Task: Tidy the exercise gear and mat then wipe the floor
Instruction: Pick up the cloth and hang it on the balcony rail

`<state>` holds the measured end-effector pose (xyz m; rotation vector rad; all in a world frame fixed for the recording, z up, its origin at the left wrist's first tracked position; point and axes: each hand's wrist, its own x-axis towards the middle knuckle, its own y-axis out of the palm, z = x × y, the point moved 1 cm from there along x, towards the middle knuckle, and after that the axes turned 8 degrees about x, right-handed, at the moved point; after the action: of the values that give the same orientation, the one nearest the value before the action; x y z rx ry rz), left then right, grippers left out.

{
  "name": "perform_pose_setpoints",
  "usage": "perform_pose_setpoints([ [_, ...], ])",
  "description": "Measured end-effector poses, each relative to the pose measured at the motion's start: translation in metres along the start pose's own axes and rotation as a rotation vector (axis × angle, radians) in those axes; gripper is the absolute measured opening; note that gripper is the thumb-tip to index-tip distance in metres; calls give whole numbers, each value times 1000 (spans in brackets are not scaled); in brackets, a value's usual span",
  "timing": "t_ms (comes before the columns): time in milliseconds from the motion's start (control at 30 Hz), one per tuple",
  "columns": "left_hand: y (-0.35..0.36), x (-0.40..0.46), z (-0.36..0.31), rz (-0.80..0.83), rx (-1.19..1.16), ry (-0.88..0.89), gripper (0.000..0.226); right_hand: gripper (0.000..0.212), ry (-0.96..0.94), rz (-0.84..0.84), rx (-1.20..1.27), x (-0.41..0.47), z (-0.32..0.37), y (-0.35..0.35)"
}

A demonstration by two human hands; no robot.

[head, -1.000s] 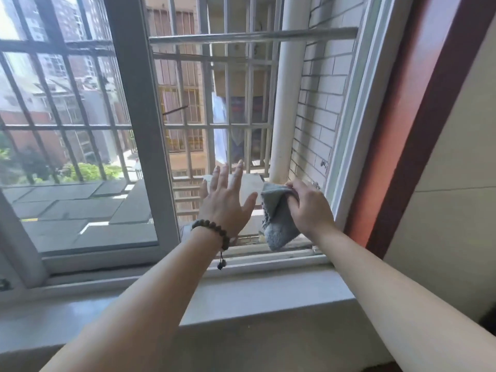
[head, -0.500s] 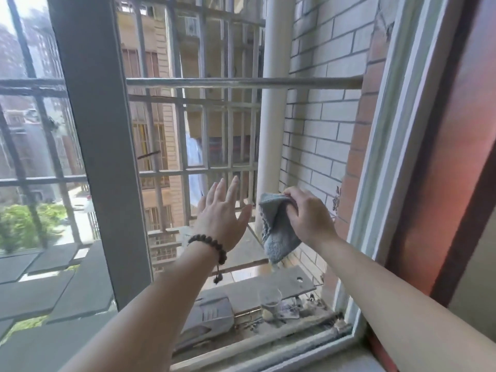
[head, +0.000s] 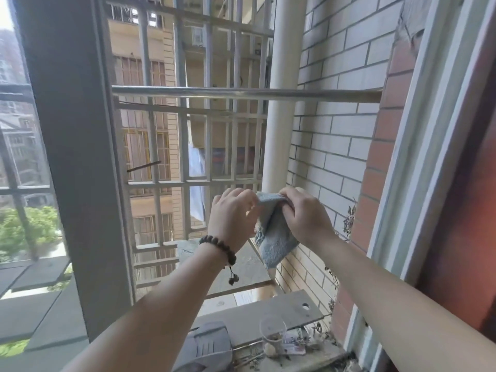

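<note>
Outside the open window lies a cluttered ledge, a security grille and a brick wall; I inspect from the near edge outward.

At 6 o'clock, between my forearms, the ledge carries a clear cup, dried stems and a grey plastic item. My wrists pass above these without touching.

At centre, my left hand, wearing a bead bracelet, has its fingers curled onto the top left edge of the grey cloth. My right hand pinches the top right edge. Cloth hangs bunched between them, held outside the frame.

Judgement: the cloth is being prepared for the floor wiping, probably shaken out or refolded. Next move calls for both grips to hold and the cloth to come back inside.

Edges: window frame at 3 o'clock, grey mullion at 9 o'clock, horizontal steel rail at 12 o'clock. White pipe stands just beyond the cloth. Open room is modest; withdrawal toward 6 o'clock looks clearest. A dropped cloth could land on the ledge.
</note>
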<state>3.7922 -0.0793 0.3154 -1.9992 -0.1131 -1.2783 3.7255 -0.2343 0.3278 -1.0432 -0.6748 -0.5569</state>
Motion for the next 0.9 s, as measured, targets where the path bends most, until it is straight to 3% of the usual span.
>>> perform_pose_setpoints([
  [200,-8,37,-14,139,-302,-63,6,18,-13,25,78,6,-15,-8],
  [300,-8,56,-19,177,-340,-75,12,25,-21,24,123,11,-19,-14],
  [433,-10,70,-30,266,-369,-63,13,38,55,41,375,17,-15,-22],
  [600,-14,71,-35,282,-483,-72,10,9,180,39,664,26,-9,-30],
  [800,-5,46,-28,471,-595,-247,21,11,215,1,749,40,-11,-35],
  [900,3,35,-28,479,-633,-276,15,13,212,-38,745,44,-10,-40],
])
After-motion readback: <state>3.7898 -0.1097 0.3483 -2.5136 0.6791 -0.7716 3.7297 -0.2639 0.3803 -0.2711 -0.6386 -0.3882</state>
